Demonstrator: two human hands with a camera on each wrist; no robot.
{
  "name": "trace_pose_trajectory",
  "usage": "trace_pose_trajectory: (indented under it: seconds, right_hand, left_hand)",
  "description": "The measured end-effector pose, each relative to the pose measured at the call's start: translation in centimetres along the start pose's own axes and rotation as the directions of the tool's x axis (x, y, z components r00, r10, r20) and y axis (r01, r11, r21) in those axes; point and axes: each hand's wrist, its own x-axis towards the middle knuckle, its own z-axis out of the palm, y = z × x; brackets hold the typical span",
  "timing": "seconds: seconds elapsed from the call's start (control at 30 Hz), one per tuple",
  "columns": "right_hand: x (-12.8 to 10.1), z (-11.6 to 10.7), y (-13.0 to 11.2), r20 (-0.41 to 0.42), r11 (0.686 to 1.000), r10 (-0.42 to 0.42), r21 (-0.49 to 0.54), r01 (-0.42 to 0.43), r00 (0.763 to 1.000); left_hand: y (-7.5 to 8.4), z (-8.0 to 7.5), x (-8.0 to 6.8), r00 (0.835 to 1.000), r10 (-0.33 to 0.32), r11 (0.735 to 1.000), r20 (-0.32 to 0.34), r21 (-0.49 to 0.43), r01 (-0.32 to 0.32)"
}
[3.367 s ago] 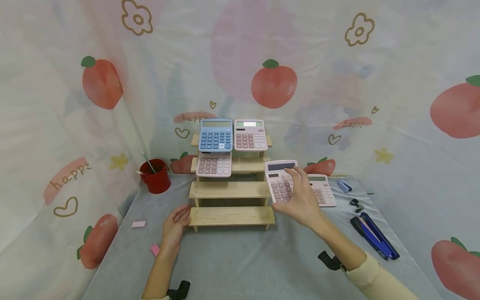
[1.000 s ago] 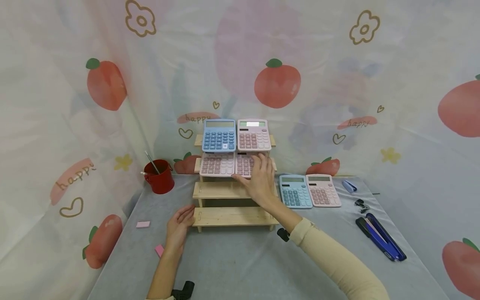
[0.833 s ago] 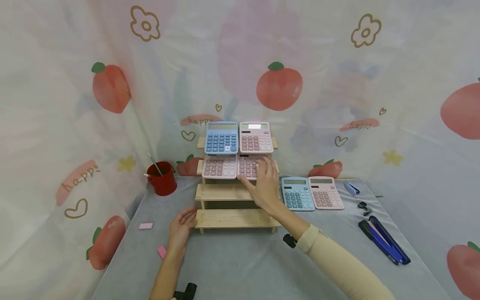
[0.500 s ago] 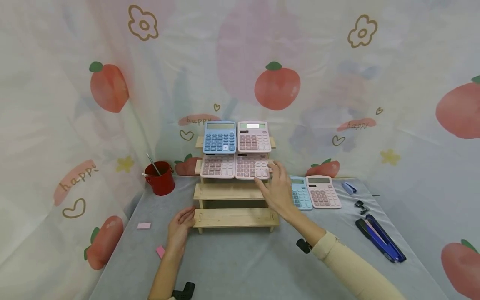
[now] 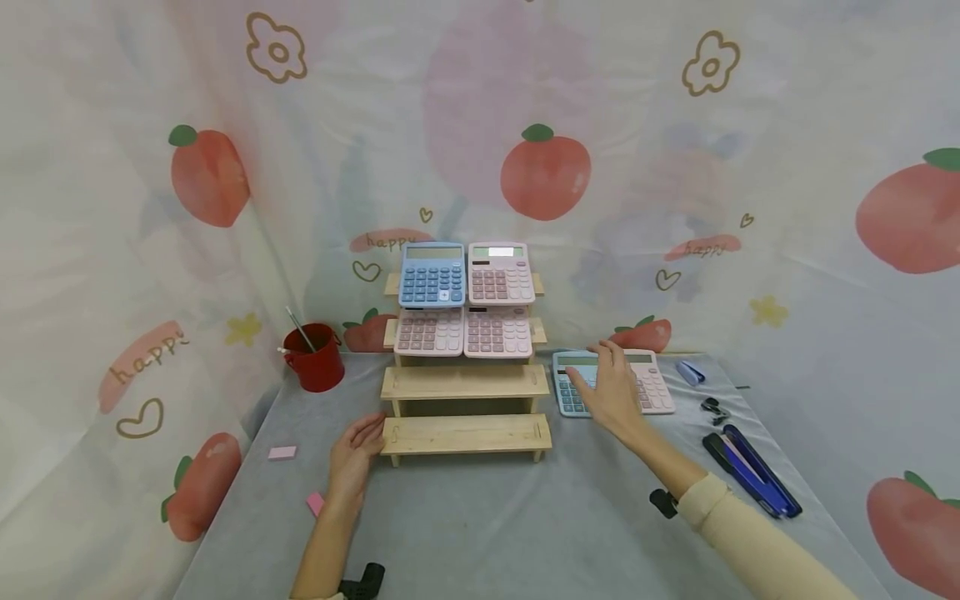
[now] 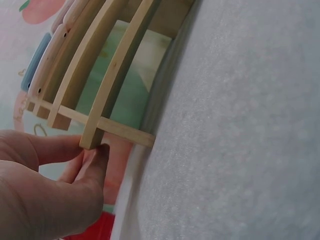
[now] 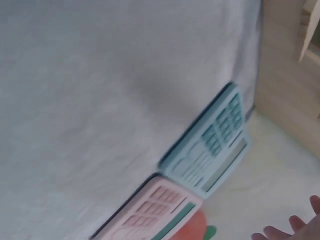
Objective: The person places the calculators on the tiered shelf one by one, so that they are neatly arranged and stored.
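My left hand (image 5: pixel 352 460) pinches the left end of the lowest plank of a stepped wooden stand (image 5: pixel 465 383); the left wrist view shows thumb and fingers on that plank end (image 6: pixel 92 137). On the stand's top step are a blue calculator (image 5: pixel 432 275) and a pink calculator (image 5: pixel 500 275). The step below bears two more pink calculators, left (image 5: pixel 429 332) and right (image 5: pixel 498 332). My right hand (image 5: pixel 615 392) hovers, fingers spread, over a light-blue calculator (image 5: pixel 570 398) lying right of the stand. Beside that lies another pink calculator (image 5: pixel 656 387), partly hidden by the hand.
A red bucket (image 5: pixel 315 367) with a pencil stands left of the stand. Two pink erasers (image 5: pixel 282 453) lie on the grey cloth at left. Along the right edge are a small light-blue stapler (image 5: pixel 690 372), black clips (image 5: pixel 714 408) and a large blue stapler (image 5: pixel 752 473).
My right hand set a pink calculator on the second step at right, let go, and moved right over the light-blue calculator. The left hand stays at the stand.
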Motion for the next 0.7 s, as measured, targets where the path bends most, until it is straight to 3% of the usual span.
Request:
trace_pose_trajectory:
  seconds: [0.3, 0.53, 0.7]
  right_hand:
    - [-0.8, -1.0, 5.7, 0.065, 0.993, 0.071, -0.103, -0.064, 0.995]
    - [-1.6, -1.9, 9.3, 0.223, 0.980, 0.145, -0.166, -0.108, 0.964]
    - [-2.0, -2.3, 11.0, 0.288, 0.977, 0.168, -0.174, -0.121, 0.943]
  left_hand:
    - [-0.2, -0.2, 0.2, 1.000, -0.006, 1.000, -0.003, 0.010, 0.006]
    - [-0.2, -0.2, 0.3, 1.000, -0.007, 1.000, -0.006, 0.009, 0.007]
    - [-0.2, -0.2, 0.3, 1.000, -0.007, 1.000, -0.004, 0.011, 0.007]
